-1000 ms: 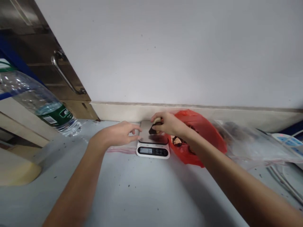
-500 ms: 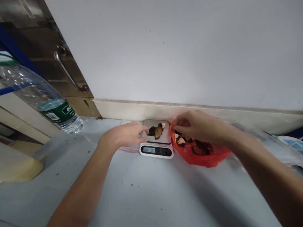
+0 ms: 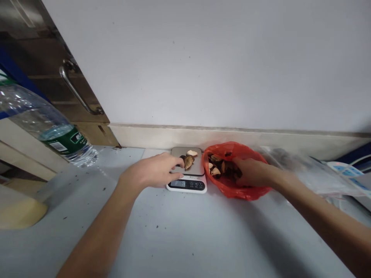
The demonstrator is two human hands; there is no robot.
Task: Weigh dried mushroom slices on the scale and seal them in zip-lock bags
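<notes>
A small kitchen scale (image 3: 200, 170) with a white front stands on the pale surface near the wall. Several dried brown slices (image 3: 189, 162) and a pale slice (image 3: 191, 153) lie on its plate. My left hand (image 3: 156, 170) is at the scale's left side, thumb and fingers apart, fingertips by a dark slice. The lit display (image 3: 179, 183) shows digits that are hard to read. To the right sits an open red plastic bag (image 3: 240, 193) holding more dried slices (image 3: 216, 170). My right hand (image 3: 251, 172) reaches into it, its fingers hidden among the contents.
A large clear water bottle (image 3: 66, 139) with a green label is at the left. Below it is a pale yellow object (image 3: 23, 208). Clear plastic bags (image 3: 307, 173) lie right of the red bag. The wall (image 3: 220, 69) rises behind, and dark specks dot the surface.
My right hand has gone down from the red bag's rim into it. The pale slice lies differently on the plate, and the display no longer reads 0.0. My left hand stays by the scale.
</notes>
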